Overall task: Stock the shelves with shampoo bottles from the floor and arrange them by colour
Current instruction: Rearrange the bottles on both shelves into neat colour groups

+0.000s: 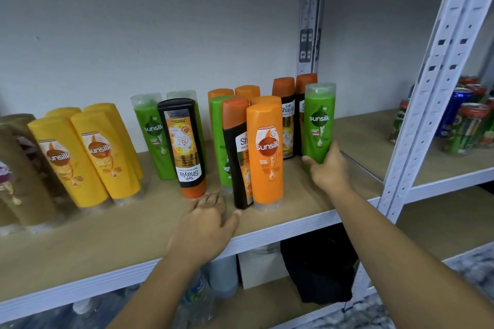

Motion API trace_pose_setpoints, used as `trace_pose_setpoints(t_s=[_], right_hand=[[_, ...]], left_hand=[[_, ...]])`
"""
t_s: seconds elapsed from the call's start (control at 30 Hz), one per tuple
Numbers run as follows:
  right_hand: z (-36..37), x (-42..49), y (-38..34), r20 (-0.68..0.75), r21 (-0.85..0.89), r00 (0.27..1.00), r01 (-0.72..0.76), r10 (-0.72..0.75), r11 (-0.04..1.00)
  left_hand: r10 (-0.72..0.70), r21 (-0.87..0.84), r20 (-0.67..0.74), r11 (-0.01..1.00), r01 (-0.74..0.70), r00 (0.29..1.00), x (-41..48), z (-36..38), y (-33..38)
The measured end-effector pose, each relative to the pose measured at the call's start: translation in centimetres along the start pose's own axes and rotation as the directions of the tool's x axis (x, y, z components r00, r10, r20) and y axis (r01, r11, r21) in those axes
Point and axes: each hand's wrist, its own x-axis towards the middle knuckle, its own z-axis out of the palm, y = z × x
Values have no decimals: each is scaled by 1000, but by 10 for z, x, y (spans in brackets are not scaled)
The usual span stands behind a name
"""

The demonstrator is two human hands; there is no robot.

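My right hand (330, 168) grips the bottom of a green Sunsilk bottle (319, 121), held upright at the right end of the shelf (267, 232). My left hand (211, 218) lies flat and open on the shelf board, just below a black Safi Shayla bottle (184, 147) standing cap-down. An orange Sunsilk bottle (266, 152) and another black bottle (238, 157) stand in front of more orange and black ones. Green bottles (151, 133) stand left of centre. Yellow bottles (80, 157) and brown ones (18, 168) fill the left.
A white perforated upright post (427, 88) borders the shelf on the right. Beyond it, drink cans (465, 125) stand on the neighbouring shelf. Below the board are a black bag (320, 270), a white box (259, 270) and plastic water bottles (197, 299).
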Motion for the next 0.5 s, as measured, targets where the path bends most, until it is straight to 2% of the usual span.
trace_pose_setpoints(t_s=[0.27, 0.5], right_hand=[[-21, -36, -3, 51, -93, 999, 19, -14, 995], [-40, -97, -16, 125, -97, 991, 55, -43, 994]], left_hand=[[16, -37, 29, 999, -15, 999, -6, -4, -4], [-11, -90, 68, 996, 17, 998, -28, -19, -11]])
